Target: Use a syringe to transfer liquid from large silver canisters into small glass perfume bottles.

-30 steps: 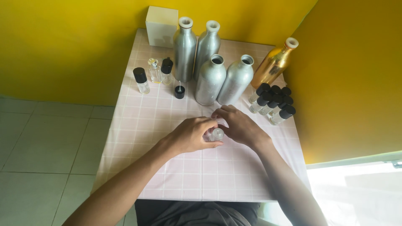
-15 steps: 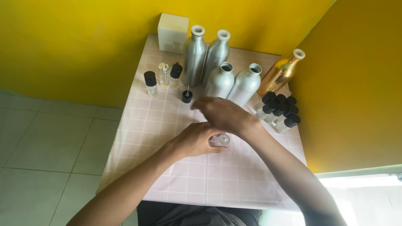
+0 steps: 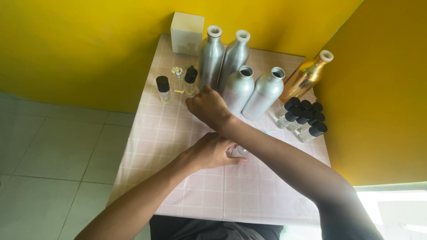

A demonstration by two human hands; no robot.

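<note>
Head view: the left hand (image 3: 212, 151) grips a small clear vial (image 3: 239, 151) near the middle of the bench (image 3: 178, 133). The right hand (image 3: 209, 106) reaches across toward the far left corner, fingers curled down; its hold cannot be told. Silver bottles (image 3: 238, 86) stand just beside it.

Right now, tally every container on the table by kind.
Silver metal bottles: 4
Gold metal bottle: 1
Small vials at the back left: 3
Black-capped vials in the right cluster: about 7, some overlap
Vial held by the left hand: 1
White box: 1
Total: about 17
</note>
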